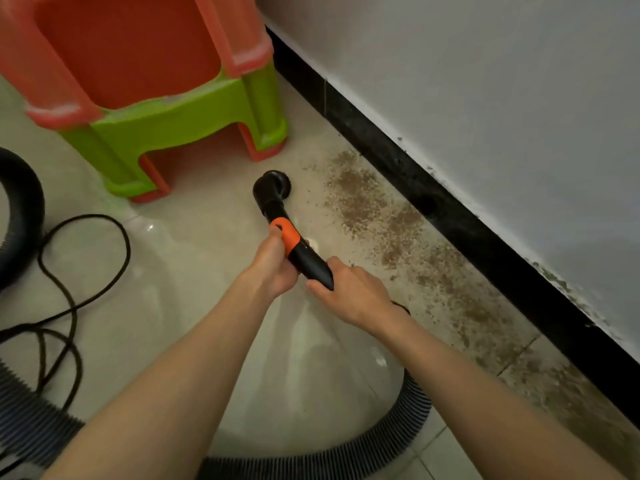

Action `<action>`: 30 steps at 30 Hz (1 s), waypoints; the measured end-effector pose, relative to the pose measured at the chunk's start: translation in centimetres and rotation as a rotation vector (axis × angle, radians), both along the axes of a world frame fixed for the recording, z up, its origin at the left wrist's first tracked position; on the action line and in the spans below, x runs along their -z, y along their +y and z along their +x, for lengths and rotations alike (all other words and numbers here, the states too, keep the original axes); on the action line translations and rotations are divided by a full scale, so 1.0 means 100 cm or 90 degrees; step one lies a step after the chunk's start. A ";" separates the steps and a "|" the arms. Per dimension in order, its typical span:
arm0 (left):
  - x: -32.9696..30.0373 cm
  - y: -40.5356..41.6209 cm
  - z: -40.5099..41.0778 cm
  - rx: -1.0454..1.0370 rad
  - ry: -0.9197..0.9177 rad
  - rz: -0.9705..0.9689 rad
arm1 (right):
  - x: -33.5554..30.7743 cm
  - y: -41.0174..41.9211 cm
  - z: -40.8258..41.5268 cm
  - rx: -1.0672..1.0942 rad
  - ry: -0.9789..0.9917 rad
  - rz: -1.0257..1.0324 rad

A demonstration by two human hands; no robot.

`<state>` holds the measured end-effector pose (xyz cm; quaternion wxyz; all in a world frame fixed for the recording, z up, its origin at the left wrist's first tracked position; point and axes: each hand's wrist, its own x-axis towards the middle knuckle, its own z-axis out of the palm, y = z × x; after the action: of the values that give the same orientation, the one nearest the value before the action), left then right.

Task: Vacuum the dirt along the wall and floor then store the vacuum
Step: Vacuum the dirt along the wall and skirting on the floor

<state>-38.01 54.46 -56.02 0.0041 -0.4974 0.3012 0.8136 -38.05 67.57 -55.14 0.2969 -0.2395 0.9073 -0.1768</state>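
A black vacuum wand [304,261] with an orange collar points away from me, and its round brush nozzle [273,185] sits on the pale floor tiles. My left hand [273,261] grips the wand at the orange collar. My right hand [349,289] grips the wand's rear end, where the ribbed hose [412,403] begins. A band of brown dirt [388,230] lies on the floor along the black baseboard [460,216], just right of the nozzle. Dirt specks also mark the white wall [519,98] above the baseboard.
Stacked plastic stools, red over green [173,126], stand at the upper left close to the nozzle. A black power cord [69,282] loops on the floor at left. The ribbed hose curves under my arms, and a black round vacuum part [20,216] shows at the left edge.
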 end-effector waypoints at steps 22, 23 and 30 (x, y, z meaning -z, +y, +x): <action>0.021 -0.010 -0.085 0.144 0.071 -0.123 | 0.040 0.034 -0.032 0.123 0.055 -0.169; 0.022 -0.008 -0.085 0.159 0.074 -0.140 | 0.039 0.032 -0.036 0.131 0.055 -0.165; 0.023 0.013 -0.086 0.238 0.132 -0.093 | 0.030 0.032 -0.059 0.184 0.041 -0.166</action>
<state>-46.65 55.75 -58.28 0.0875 -0.3456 0.4452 0.8214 -43.97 70.81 -58.15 0.2055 -0.1489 0.9108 -0.3256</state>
